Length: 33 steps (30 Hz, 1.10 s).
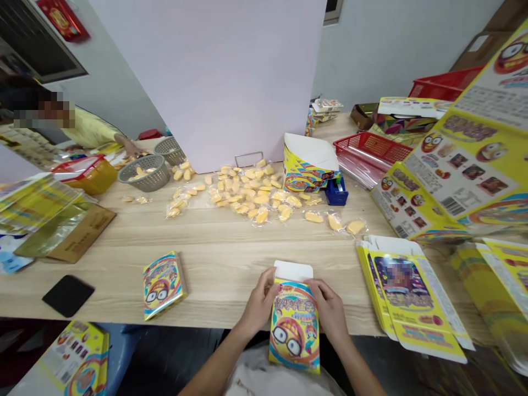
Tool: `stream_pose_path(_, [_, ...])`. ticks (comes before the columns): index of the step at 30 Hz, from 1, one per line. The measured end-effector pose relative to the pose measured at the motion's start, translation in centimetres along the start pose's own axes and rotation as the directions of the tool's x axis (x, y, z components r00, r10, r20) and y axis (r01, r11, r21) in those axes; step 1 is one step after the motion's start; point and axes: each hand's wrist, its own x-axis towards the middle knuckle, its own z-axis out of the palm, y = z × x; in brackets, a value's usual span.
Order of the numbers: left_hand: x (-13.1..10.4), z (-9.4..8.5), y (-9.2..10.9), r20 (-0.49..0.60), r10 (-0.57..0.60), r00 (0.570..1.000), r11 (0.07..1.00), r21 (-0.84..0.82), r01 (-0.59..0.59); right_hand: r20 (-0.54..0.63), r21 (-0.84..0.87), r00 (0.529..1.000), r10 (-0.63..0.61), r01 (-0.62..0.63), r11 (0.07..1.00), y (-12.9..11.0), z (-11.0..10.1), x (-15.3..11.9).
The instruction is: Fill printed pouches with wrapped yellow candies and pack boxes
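Observation:
At the table's near edge I hold a yellow cartoon-printed carton (294, 330) between both hands, its white top flap standing open toward the table. My left hand (260, 303) grips its left side near the top. My right hand (330, 308) grips its right side. A finished, closed carton of the same kind (163, 284) lies to the left on the wooden table (218, 247). A spread of small wrapped yellow sweets (256, 195) lies farther back in the middle.
Flat unfolded cartons (406, 294) are stacked at right, larger printed sheets (462, 165) behind them. Red baskets (369, 146), an open carton (307, 162), grey baskets (145, 171), a black pad (68, 295) and a white board (223, 77) stand around. Another person's hand (131, 147) works at far left.

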Motion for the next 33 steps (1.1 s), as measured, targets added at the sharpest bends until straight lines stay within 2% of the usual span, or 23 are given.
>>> stream_pose_path(3, [0.3,-1.1,1.2,0.070,0.043,0.997,0.994,0.102,-0.050,0.078,0.148,0.996,0.033,-0.044,0.988,-0.4,0.3,0.3])
stream_pose_path(6, [0.4,-1.9,1.7,0.106,0.025,0.994,0.994,0.102,-0.036,0.219,0.253,0.973,0.075,-0.131,0.959,-0.3,0.3,0.2])
stream_pose_path(10, [0.8,-1.6,1.4,0.007,0.001,1.000,0.999,0.036,-0.001,0.255,0.187,0.964,0.073,-0.123,0.975,-0.5,0.1,0.4])
stream_pose_path(13, [1.4,-0.8,1.4,-0.096,-0.017,0.995,0.999,-0.031,0.014,0.253,0.155,0.966,0.061,-0.102,0.983,-1.5,0.0,0.9])
stream_pose_path(15, [1.8,-0.3,1.7,-0.122,-0.035,0.992,0.997,-0.071,0.026,0.265,0.143,0.962,0.069,-0.110,0.984,-2.3,-0.1,1.2])
stream_pose_path(19, [2.1,-0.2,2.5,-0.028,-0.103,0.994,0.987,-0.128,0.099,0.337,0.121,0.935,0.110,-0.159,0.980,-2.9,-0.3,1.6])
stream_pose_path(24, [2.2,-0.6,2.6,0.054,-0.175,0.983,0.976,-0.121,0.180,0.346,0.134,0.925,0.160,-0.217,0.967,-1.7,-0.1,1.5])
stream_pose_path(28, [2.1,-1.3,2.4,0.103,-0.159,0.982,0.983,-0.078,0.168,0.350,0.177,0.923,0.159,-0.232,0.957,-0.8,-0.3,1.4])
stream_pose_path(33, [0.9,-2.4,2.1,0.268,-0.133,0.954,0.989,-0.025,0.145,0.438,0.167,0.886,0.153,-0.248,0.954,-0.1,-2.0,1.3])
